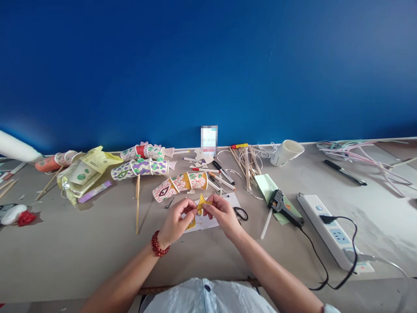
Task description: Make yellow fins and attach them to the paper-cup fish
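A small yellow paper cutout (202, 203) with pointed tips is pinched between both my hands over a white sheet of paper (208, 224). My left hand (180, 219), with a red bead bracelet at the wrist, grips its left side. The fingers of my right hand (223, 213) close on its right side. Another yellow piece (191, 224) lies on the paper beside my left fingers. Just beyond my hands rests a fish made of joined paper cups (180, 184), patterned in red, orange and green. Black-handled scissors (241, 213) lie right of my right hand, partly hidden.
More decorated cup fish (140, 169) lie at the left, one with a wooden stick (137, 204). Markers (223, 174), wooden sticks (247, 167) and a paper cup (287, 152) stand or lie behind. At right are a glue gun (285, 208) and a corded power strip (332, 230).
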`<state>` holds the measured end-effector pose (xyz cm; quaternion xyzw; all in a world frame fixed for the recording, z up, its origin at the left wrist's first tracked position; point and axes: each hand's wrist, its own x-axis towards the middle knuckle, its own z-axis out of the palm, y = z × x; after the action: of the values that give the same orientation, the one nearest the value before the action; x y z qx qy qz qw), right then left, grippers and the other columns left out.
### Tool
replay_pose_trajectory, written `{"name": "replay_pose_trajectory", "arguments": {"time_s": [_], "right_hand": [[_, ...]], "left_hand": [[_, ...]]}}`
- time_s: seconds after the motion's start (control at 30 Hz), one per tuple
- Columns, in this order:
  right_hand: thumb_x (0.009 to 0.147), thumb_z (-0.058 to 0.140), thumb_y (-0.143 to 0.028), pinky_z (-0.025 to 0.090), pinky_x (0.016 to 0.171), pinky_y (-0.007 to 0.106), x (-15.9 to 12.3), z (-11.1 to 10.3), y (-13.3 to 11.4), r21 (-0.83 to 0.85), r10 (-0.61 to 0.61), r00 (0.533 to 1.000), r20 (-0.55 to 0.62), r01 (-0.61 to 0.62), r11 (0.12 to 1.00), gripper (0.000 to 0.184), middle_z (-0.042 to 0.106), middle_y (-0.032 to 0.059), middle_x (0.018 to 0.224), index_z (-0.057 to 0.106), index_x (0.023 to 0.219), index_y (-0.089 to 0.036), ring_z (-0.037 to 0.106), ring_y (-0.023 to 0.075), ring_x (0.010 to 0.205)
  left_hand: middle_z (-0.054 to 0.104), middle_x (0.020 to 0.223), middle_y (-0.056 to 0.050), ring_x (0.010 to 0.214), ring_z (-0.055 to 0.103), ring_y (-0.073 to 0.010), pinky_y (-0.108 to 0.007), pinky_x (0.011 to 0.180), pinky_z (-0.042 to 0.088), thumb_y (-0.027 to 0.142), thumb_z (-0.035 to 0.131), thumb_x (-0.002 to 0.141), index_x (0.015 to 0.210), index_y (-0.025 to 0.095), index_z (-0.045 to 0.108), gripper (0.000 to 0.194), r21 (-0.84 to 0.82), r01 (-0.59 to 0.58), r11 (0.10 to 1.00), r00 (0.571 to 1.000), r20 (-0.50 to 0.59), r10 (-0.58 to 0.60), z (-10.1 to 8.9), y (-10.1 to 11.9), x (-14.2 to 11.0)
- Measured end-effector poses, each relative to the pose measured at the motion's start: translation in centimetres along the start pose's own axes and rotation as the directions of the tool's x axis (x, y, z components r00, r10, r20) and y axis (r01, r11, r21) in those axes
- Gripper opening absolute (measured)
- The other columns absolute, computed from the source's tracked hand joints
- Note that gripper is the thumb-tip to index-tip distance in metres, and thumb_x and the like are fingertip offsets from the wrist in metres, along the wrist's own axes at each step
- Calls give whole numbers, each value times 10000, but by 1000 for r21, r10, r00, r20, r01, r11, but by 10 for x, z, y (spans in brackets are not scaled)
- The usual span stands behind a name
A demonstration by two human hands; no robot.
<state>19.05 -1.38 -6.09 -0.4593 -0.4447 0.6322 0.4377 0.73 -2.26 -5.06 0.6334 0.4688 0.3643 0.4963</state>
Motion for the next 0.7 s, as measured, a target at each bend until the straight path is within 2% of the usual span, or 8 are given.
{"name": "replay_pose_trajectory", "arguments": {"time_s": [0.13, 0.27, 0.33, 0.43, 0.47, 0.53, 0.6, 0.7], "right_hand": [[810, 684, -379, 375, 550, 247, -2, 0, 3, -105, 6, 996, 88, 3, 994, 243, 640, -19, 619, 521, 737, -214, 519, 123, 550], [834, 667, -360, 374, 547, 244, -12, -11, -5, -388, 1, 981, 195, 76, 918, 194, 652, -10, 665, 571, 765, -207, 546, 133, 580], [876, 644, -382, 397, 582, 254, -22, -26, -11, -589, -39, 989, 141, 116, 800, 178, 677, -1, 729, 616, 824, -214, 569, 144, 621], [902, 611, -366, 401, 622, 284, -39, -58, -18, -888, -177, 984, -28, 57, 456, 139, 692, 23, 780, 633, 885, -229, 618, 193, 701], [917, 596, -375, 404, 633, 291, -44, -69, -18, -937, -194, 980, -49, 22, 350, 145, 706, 36, 831, 633, 915, -235, 640, 213, 753], [919, 596, -370, 403, 621, 293, -53, -85, -15, -978, -181, 979, -96, -59, 201, 151, 720, 58, 942, 626, 974, -233, 671, 238, 823], [915, 608, -368, 414, 621, 296, -59, -92, -11, -991, -136, 987, -87, -72, 113, 173, 715, 76, 1016, 625, 1012, -225, 689, 250, 870], [914, 603, -323, 420, 626, 296, -59, -91, -7, -995, -85, 993, -77, -72, 63, 144, 715, 86, 1028, 629, 1007, -216, 698, 255, 902]], "left_hand": [[614, 829, -5, 736, 578, -143, -256, 674, 482, 311, 586, 922, 939, 208, 594, 105, -81, 11, 997, 999, 37, -8, 0, 0, 0], [622, 826, -1, 719, 580, -130, -245, 657, 475, 313, 608, 912, 953, 206, 609, 115, -51, 39, 998, 996, 77, -35, -2, -2, 1], [602, 799, 9, 688, 563, -119, -233, 622, 461, 318, 614, 905, 916, 205, 598, 115, -73, 74, 995, 996, 63, -69, -2, -3, 0], [550, 754, 35, 648, 558, -106, -225, 595, 462, 335, 649, 875, 854, 207, 550, 164, -169, 126, 978, 992, 26, -123, -3, -3, 1], [547, 761, 38, 648, 576, -106, -231, 600, 473, 339, 665, 861, 839, 207, 534, 188, -212, 136, 968, 991, 30, -133, -3, -3, 2], [564, 804, 33, 656, 622, -114, -245, 606, 492, 343, 693, 834, 854, 207, 528, 214, -288, 153, 945, 988, 49, -145, -2, -2, 4], [596, 867, 19, 666, 657, -123, -258, 610, 501, 339, 704, 823, 954, 208, 568, 231, -323, 176, 930, 984, 70, -162, 0, -1, 5], [654, 885, -10, 696, 675, -140, -283, 660, 516, 345, 684, 841, 1068, 197, 620, 278, -304, 199, 932, 979, 96, -177, 2, 2, 5]]}}
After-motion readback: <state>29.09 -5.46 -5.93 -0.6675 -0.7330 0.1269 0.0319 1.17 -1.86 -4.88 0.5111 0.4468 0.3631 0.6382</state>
